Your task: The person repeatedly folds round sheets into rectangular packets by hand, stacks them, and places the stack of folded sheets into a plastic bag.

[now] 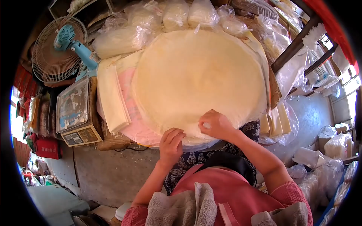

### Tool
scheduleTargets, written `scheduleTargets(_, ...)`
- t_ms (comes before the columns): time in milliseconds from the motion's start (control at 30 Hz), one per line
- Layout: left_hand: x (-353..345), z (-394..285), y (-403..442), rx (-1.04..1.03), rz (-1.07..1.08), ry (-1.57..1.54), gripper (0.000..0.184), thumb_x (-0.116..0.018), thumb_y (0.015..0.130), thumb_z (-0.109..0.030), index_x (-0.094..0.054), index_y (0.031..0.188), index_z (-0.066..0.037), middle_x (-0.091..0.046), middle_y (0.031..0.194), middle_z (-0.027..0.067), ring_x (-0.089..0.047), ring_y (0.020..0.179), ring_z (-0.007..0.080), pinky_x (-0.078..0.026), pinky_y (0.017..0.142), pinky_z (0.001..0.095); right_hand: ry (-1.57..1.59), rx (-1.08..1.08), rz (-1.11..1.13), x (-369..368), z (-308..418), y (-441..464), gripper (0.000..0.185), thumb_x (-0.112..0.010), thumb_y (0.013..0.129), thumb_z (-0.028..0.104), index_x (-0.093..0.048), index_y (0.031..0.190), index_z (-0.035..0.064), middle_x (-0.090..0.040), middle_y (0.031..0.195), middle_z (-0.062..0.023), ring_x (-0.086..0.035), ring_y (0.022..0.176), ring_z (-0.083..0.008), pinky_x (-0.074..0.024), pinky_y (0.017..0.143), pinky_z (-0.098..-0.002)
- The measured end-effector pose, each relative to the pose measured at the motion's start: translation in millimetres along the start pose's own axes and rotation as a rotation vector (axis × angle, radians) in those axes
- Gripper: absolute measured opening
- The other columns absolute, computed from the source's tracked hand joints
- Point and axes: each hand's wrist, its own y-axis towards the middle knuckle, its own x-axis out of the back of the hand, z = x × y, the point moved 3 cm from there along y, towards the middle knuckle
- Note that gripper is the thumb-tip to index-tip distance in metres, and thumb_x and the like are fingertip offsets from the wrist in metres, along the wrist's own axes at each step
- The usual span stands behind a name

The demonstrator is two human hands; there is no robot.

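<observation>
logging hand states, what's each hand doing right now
Left hand: fingers curled at the round cream sheet's near edge; grip unclear.
Right hand: fingers in a ring over the sheet; pinch unclear.

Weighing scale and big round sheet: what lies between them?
Folded cream sheets and an exposed part of a pink layer, in the head view.
</observation>
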Motion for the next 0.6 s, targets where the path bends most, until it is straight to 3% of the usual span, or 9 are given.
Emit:
scheduleTargets(200,7.8,9.6,-10.6,0.082,-0.035,0.006,0.024,-0.057,0.064,0.015,-0.062,0.08,-0.002,-0.063,0.087,0.0086,-0.061,0.086,0.0283,-0.049,0.072,0.0363,-0.372,0.251,0.039,-18.9,14.2,-12.1,0.023,-0.072,0.068,0.026,-0.063,0.077,0.0054,-0.057,0.098,-0.0083,-0.052,0.1,-0.0281,-0.0392,0.09,-0.0431)
scheduleTargets(400,5.6,5.7,-17.3,0.085,-0.028,0.006,0.023,-0.057,0.065,0.014,-0.062,0.08,-0.003,-0.063,0.086,0.0078,-0.061,0.085,0.0275,-0.049,0.072,0.036,-0.446,0.246,0.076,-16.8,25.4,-12.5,0.022,-0.069,0.068,0.023,-0.063,0.078,0.0041,-0.055,0.102,-0.01,-0.049,0.103,-0.0265,-0.0385,0.091,-0.0457)
scheduleTargets(600,0.5,1.7,-23.2,0.089,-0.02,-0.019,0.023,-0.058,0.065,0.013,-0.062,0.08,-0.004,-0.063,0.085,0.0076,-0.062,0.085,0.0275,-0.05,0.072,0.0358,-0.163,0.258,-0.058,-15.8,10.2,-9.9,0.007,-0.066,0.07,0.012,-0.061,0.069,0.0059,-0.061,0.093,-0.0065,-0.056,0.089,-0.0261,-0.0434,0.086,-0.0399)
